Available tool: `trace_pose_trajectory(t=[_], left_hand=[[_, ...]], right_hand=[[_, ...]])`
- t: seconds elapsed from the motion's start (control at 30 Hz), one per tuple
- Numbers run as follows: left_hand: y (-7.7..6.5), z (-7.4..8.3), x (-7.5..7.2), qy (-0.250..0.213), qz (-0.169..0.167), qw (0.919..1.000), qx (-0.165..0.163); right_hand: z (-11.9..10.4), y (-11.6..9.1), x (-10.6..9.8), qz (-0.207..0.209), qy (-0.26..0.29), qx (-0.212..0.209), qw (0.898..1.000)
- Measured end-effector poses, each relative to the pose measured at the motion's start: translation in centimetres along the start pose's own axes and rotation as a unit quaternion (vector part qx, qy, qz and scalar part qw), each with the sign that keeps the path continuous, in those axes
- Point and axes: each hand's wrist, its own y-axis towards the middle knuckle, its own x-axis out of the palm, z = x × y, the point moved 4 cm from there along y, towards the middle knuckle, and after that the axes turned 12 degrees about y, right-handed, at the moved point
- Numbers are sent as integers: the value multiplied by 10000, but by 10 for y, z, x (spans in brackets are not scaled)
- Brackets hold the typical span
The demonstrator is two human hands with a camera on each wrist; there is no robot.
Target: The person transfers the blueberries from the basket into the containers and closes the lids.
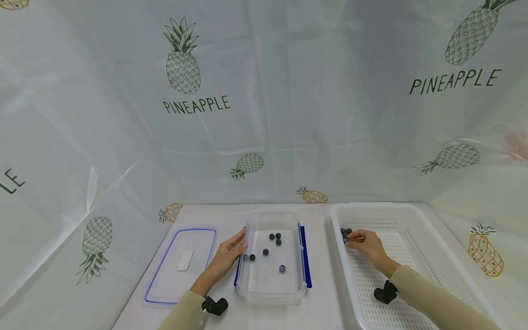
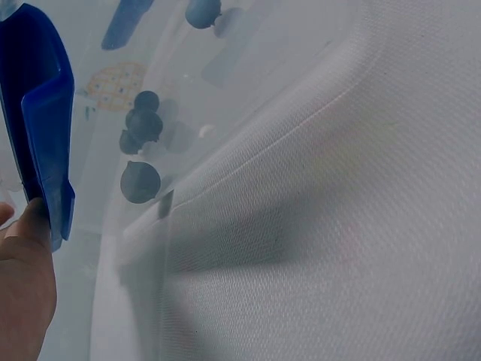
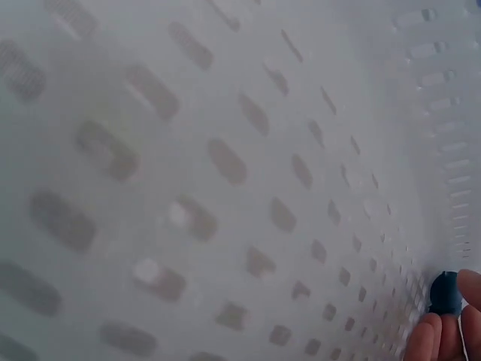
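Observation:
My left hand (image 1: 224, 256) grips the left side of a clear plastic container (image 1: 272, 295), its fingers along the wall near the rim. In the left wrist view, fingertips touch a blue side latch (image 2: 49, 135), which hangs folded out. Several dark blueberries (image 1: 266, 252) lie spread over the container's floor. Over at the white basket (image 1: 416, 208), my right hand (image 1: 368, 247) reaches in at the left wall. Its thumb and fingers pinch a blueberry (image 3: 445, 292), seen at the lower right of the right wrist view. A few more blueberries (image 1: 349, 231) sit beside the fingertips.
A clear lid (image 1: 165, 275) with a blue seal lies on the table left of the container. Another blue latch (image 1: 306, 256) stands out on the container's right side. A pineapple-print sheet (image 1: 288, 114) rises behind the white table (image 1: 321, 275).

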Motion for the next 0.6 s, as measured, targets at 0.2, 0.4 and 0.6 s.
trace_pose_trajectory(t=[0.2,0.4,0.6], left_hand=[[1,0,0,21,-77,10000,23],[1,-1,0,-60,-148,9999,50],[-2,11,0,-62,-244,9997,-37]], right_hand=[[1,1,1,76,-132,-149,9998],[2,3,3,149,-210,-250,9994],[0,2,6,223,-311,-259,9989]])
